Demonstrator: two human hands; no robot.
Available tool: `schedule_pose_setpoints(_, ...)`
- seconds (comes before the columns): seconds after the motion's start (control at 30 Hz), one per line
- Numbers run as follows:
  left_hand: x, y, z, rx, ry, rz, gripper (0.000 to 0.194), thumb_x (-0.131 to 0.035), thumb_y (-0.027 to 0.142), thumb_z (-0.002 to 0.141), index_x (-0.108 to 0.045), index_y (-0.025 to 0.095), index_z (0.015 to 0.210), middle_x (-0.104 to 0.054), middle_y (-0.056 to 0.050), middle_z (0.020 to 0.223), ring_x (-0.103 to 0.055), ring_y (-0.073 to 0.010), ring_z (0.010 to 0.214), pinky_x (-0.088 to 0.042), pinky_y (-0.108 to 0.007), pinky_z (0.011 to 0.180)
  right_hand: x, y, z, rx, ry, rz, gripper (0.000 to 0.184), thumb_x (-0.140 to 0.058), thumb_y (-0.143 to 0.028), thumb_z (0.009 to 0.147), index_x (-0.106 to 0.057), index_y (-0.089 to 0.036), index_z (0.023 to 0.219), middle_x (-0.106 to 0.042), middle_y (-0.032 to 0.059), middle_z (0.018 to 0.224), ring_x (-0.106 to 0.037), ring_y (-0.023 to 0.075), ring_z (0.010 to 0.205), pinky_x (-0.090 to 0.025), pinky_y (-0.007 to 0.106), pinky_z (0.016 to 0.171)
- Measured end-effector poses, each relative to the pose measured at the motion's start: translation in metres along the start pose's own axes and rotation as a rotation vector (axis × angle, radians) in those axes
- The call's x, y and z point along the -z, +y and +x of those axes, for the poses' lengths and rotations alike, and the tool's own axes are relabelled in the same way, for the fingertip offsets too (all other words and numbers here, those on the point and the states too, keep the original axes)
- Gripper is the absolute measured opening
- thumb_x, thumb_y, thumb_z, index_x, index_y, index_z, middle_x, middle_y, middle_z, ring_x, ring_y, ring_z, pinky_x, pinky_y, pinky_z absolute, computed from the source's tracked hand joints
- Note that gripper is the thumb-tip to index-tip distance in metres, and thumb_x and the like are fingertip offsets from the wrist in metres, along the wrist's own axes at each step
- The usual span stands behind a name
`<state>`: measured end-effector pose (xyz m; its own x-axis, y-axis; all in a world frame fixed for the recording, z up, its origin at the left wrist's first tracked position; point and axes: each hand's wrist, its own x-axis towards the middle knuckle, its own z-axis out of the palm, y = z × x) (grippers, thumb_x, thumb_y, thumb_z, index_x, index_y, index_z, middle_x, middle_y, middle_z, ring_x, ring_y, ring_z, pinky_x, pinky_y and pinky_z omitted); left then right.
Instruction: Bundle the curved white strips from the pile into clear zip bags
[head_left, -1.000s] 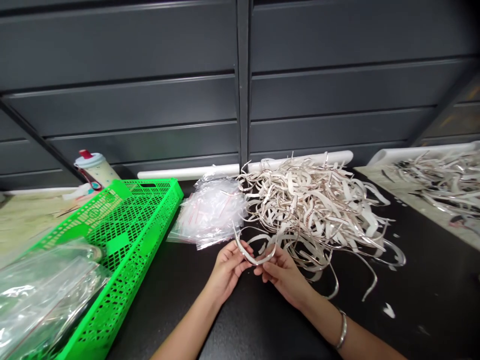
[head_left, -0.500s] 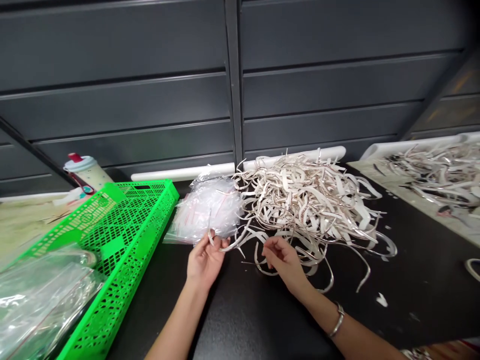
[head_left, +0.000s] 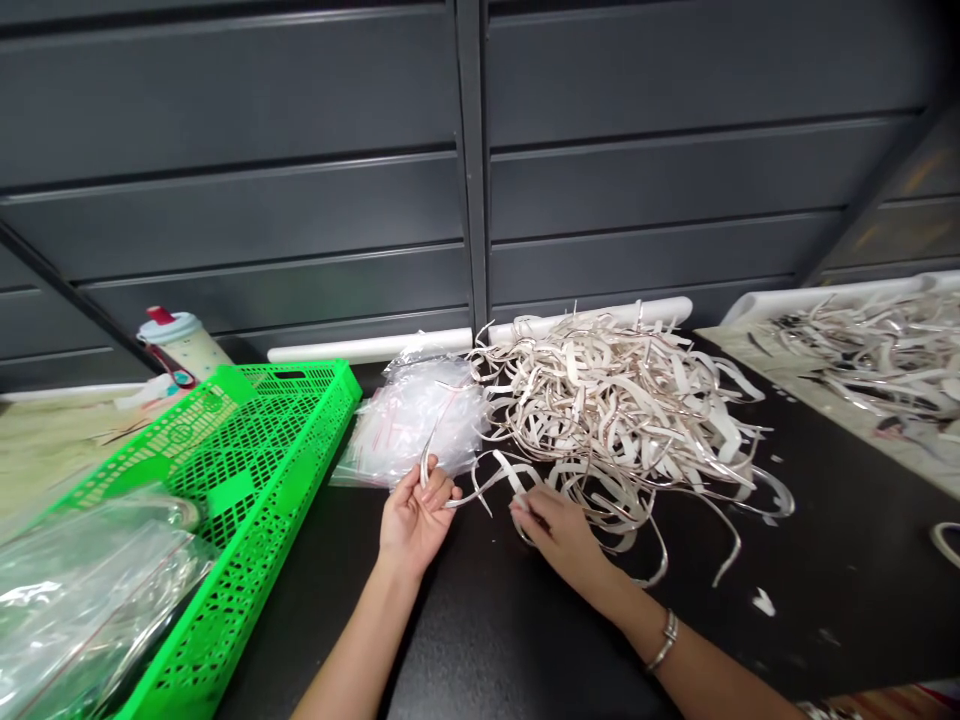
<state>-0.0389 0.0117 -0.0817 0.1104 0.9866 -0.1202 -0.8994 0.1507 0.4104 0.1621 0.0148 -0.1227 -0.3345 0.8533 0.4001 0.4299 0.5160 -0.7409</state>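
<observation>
My left hand [head_left: 417, 515], palm up, is closed on a thin silvery-white strip [head_left: 424, 458]. One end of that strip curves up over the plastic bags; the other trails right. At the near edge of a tangled pile [head_left: 600, 400] of white and metallic strips is my right hand [head_left: 559, 532], fingers pinched together. A flat white strip [head_left: 508, 470] runs down to its fingertips, which appear to grip it. Clear zip bags [head_left: 420, 410] with reddish lines lie stacked just beyond my left hand.
A green perforated basket [head_left: 259, 540] stands on the left, holding filled clear bags [head_left: 82, 610]. Behind it is a cup [head_left: 180, 340] with a red-tipped lid. More strips [head_left: 892, 350] lie at the far right. White rolls [head_left: 375, 345] line the dark panelled wall.
My right hand has moved slightly down and left, turning its back upward, and its fingers have closed near a white strip. My left hand has barely shifted, still holding its strip.
</observation>
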Motion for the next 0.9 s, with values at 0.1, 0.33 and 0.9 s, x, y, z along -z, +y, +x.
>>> schedule_pose_setpoints(0.1,0.002,0.002,0.002,-0.012,0.009,-0.036,0.021,-0.04,0.013,0.088,-0.06,0.011,0.083,-0.035,0.006,0.054,-0.038,-0.0051,0.045,-0.051,-0.027,0.069,0.008,-0.002,0.002,-0.154,0.221,0.326,0.013,-0.056,-0.031,0.086,-0.064,-0.022,0.081,-0.06,0.0019,0.068,-0.056,0.0166,0.064,-0.044,0.029,0.062)
schedule_pose_setpoints(0.33,0.004,-0.009,0.003,0.049,0.01,-0.028,0.023,-0.04,0.013,0.09,-0.062,0.01,0.085,-0.039,0.005,0.055,-0.041,-0.0052,0.047,-0.051,-0.028,0.072,0.011,-0.003,0.008,-0.456,0.322,1.275,0.021,-0.076,-0.038,0.07,-0.065,-0.021,0.078,-0.068,0.0005,0.08,-0.063,0.0135,0.071,-0.051,0.023,0.061)
schedule_pose_setpoints(0.9,0.0,-0.036,-0.007,-0.08,-0.056,0.516,0.035,-0.079,0.036,0.063,-0.062,0.013,0.084,-0.068,-0.005,0.068,-0.062,-0.0151,0.06,-0.045,-0.025,0.063,0.009,-0.016,0.003,-0.534,-0.076,1.474,0.023,-0.079,-0.032,0.067,-0.06,-0.019,0.071,-0.065,-0.0005,0.071,-0.062,0.011,0.063,-0.05,0.017,0.051)
